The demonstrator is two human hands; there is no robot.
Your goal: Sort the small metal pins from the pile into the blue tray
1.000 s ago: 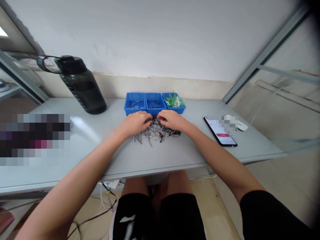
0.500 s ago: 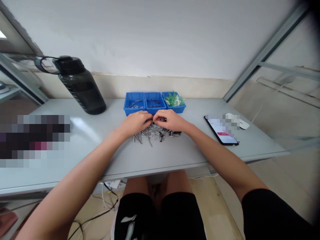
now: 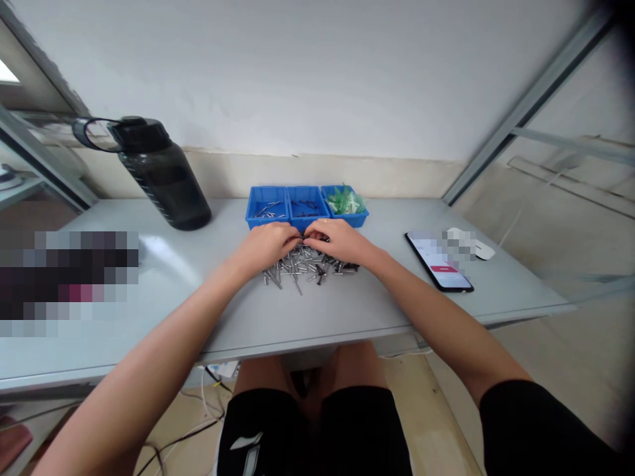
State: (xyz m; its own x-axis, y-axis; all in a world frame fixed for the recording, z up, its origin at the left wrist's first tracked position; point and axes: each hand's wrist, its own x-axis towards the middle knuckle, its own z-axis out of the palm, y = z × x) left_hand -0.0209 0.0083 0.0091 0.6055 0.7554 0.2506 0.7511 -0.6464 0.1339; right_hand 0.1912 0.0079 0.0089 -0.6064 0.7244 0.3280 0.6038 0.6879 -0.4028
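A loose pile of silver and dark screws (image 3: 297,266) lies on the grey table. Over its back edge, my left hand (image 3: 272,242) and my right hand (image 3: 337,239) nearly meet, fingers bent and pressed together; whatever they pinch is too small to make out. Just behind them stand three joined blue bins. Silver screws lie in the left bin (image 3: 268,223), dark screws in the middle bin (image 3: 308,221), and green-and-clear plastic packets (image 3: 346,200) in the right bin (image 3: 360,220).
A dark water bottle (image 3: 166,178) stands at the back left. On the right lie a phone (image 3: 434,264) and a white mouse (image 3: 483,248). A blurred-out dark object (image 3: 64,264) is at the far left. Metal frame posts border both sides, with a wall behind.
Both hands remain over the back of the pile, with the fingers of my right hand slightly more closed. The whole view has shifted a little.
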